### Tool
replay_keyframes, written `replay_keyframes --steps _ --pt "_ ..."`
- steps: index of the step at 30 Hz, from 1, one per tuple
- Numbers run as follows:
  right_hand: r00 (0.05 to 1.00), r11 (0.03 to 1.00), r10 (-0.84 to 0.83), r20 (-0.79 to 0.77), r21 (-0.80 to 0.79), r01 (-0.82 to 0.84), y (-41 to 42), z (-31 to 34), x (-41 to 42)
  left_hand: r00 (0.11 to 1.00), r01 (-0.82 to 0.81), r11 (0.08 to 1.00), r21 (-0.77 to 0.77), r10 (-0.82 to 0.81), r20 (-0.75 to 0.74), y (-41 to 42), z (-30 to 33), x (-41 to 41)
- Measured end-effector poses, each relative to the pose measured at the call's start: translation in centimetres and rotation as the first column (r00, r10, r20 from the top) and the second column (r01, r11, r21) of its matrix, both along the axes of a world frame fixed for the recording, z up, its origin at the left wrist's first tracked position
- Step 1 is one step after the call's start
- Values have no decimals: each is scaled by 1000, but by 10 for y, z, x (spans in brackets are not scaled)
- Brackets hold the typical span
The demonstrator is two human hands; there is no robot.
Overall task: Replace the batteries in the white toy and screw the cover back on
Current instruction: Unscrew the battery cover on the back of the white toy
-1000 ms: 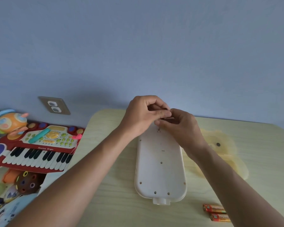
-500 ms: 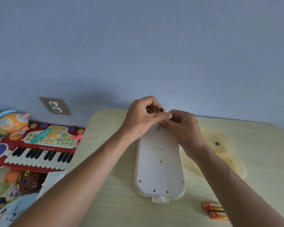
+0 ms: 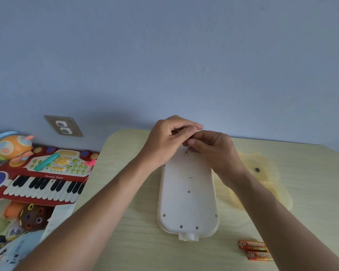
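Note:
The white toy (image 3: 188, 196) lies back-up, lengthwise on the pale wooden table (image 3: 129, 241), with several small screw holes in its shell. Both hands meet over its far end. My right hand (image 3: 213, 151) pinches a thin metal shaft, seemingly a small screwdriver (image 3: 187, 150), whose tip points down at the toy's far end. My left hand (image 3: 168, 139) is closed just above it, thumb and fingers pinched on the tool's upper part, which the fingers mostly hide. Two orange batteries (image 3: 255, 250) lie side by side at the table's near right, by my right forearm.
A pale yellow translucent plastic piece (image 3: 266, 173) with a small dark spot (image 3: 257, 169) lies right of the toy. Off the table's left edge sit a red toy keyboard (image 3: 41, 178), an orange round toy (image 3: 12, 146) and other toys. A wall socket (image 3: 64, 126) is behind.
Both hands stayed at the toy's far end. The left thumb and fingers have shifted around the tool's top, and a small dark tip seen above the fingers half a second ago is now covered.

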State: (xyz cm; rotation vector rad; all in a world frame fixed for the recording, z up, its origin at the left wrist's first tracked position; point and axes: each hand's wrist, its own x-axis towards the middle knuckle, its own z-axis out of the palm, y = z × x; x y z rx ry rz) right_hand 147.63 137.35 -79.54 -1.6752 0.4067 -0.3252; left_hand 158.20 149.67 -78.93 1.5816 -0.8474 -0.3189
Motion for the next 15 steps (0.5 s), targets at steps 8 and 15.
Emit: replay_keyframes --steps 8,15 --pt "997 997 -72 12 11 72 -4 1 3 992 -126 992 9 126 -10 -13 0 -5" --pt "1000 999 -18 1 -36 18 -1 1 0 988 -156 988 -17 156 -15 -9 -1 -6"
